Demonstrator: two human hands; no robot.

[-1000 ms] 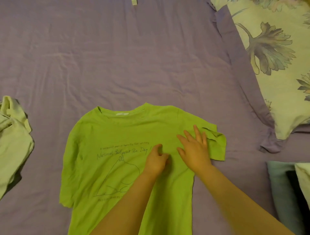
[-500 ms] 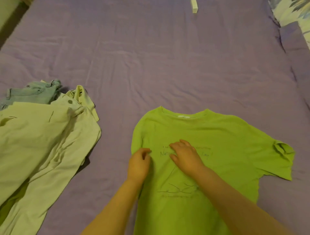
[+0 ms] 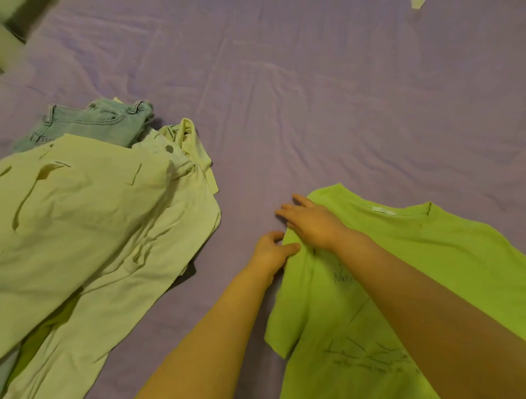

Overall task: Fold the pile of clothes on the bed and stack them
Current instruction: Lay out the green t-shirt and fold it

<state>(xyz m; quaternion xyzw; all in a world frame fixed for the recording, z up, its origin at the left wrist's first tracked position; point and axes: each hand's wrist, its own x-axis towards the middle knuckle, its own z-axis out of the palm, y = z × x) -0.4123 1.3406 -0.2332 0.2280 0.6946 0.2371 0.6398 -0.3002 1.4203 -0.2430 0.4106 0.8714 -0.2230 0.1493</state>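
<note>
A bright green t-shirt (image 3: 427, 262) with dark line print lies flat, front up, on the purple bed sheet (image 3: 284, 99), at the lower right. My right hand (image 3: 311, 225) rests flat on its left shoulder, fingers spread and reaching just past the fabric's edge. My left hand (image 3: 271, 252) sits at the left sleeve seam, fingers curled and thumb pressed over the shirt's edge, pinching it. An unfolded pile lies at the left: pale yellow-green trousers (image 3: 99, 227) on top and light blue jeans (image 3: 94, 122) behind them.
A small white object (image 3: 417, 3) lies at the top edge of the sheet. A dark bit of cloth (image 3: 187, 273) peeks from under the pile. Wrinkled bare sheet stretches beyond the shirt and between shirt and pile.
Both hands have slid across the shirt from its right sleeve, over the chest, to its left shoulder. The view has swung left, bringing the pile in and losing the pillows.
</note>
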